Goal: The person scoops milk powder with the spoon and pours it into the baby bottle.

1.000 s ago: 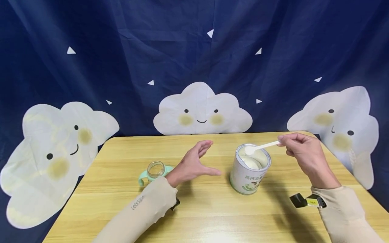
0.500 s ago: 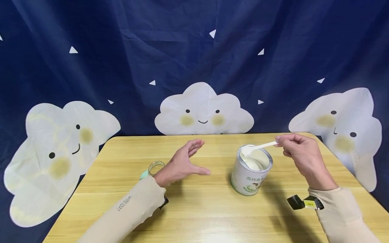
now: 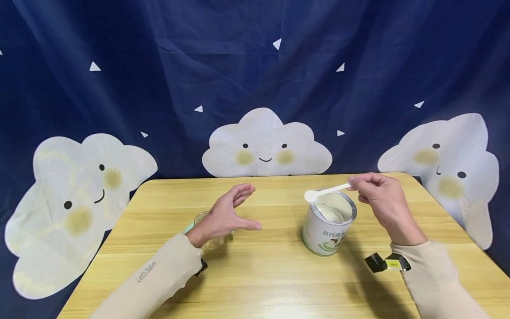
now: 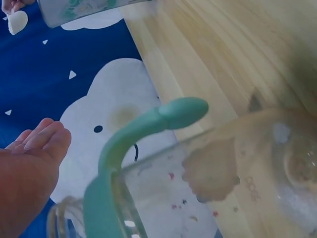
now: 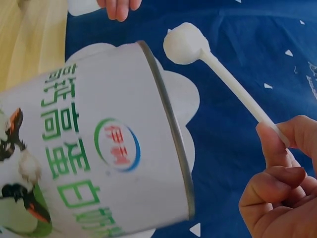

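My right hand (image 3: 384,201) pinches the handle end of a white measuring scoop (image 3: 330,189) between thumb and forefinger. The scoop's bowl (image 5: 185,43) hangs just past the left rim of an open milk powder can (image 3: 323,235); how full it is, I cannot tell. Pale powder (image 3: 331,214) shows inside the can. My left hand (image 3: 221,217) is held above the table with fingers extended and thumb apart, holding nothing. Beneath and behind it, partly hidden, stands a clear baby bottle (image 4: 208,173) without a lid, with mint-green handles (image 4: 136,131).
The wooden table (image 3: 275,270) has its far edge against a dark blue curtain (image 3: 223,57) printed with smiling clouds. A small black device (image 3: 386,262) is strapped to my right wrist.
The scoop has moved left from over the can's opening to just beyond its left rim, with my right hand. My left hand has shifted left, covering more of the baby bottle.
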{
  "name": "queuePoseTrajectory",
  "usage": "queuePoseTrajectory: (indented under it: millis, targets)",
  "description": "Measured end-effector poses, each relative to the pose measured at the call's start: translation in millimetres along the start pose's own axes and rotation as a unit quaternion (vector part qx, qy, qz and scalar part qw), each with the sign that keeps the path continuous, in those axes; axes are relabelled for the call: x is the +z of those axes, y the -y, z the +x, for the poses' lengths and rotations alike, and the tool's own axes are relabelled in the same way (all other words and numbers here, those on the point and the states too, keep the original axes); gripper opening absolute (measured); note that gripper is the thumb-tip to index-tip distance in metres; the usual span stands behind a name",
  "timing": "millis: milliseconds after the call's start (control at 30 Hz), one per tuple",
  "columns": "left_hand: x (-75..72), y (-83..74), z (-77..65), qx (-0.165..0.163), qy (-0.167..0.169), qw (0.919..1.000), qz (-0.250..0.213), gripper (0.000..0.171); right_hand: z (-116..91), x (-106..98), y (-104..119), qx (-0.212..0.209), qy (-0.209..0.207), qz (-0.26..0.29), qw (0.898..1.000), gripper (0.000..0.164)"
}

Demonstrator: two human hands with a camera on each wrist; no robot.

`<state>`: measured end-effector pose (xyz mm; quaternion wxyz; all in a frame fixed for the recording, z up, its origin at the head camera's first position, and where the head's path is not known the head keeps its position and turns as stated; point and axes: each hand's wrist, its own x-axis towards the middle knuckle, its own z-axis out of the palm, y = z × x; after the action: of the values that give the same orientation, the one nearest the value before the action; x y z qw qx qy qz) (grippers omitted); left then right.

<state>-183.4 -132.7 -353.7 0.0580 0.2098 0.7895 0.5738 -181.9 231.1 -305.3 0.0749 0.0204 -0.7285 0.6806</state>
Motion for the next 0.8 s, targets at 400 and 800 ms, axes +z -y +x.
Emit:
queuePoseTrajectory:
  millis: [400, 800]
  targets:
    - [-18.9, 4.9, -8.2, -0.002, -0.013, 0.9994, 0.033, 0.098, 2, 17, 7, -0.003, -0.004, -0.007, 1.0, 0.02]
    - [-40.4, 10.9, -19.9, 0.004, -0.034, 0.9968, 0.073, 0.097, 6, 36, 5, 0.001, 0.002, 0.004, 1.0, 0.021]
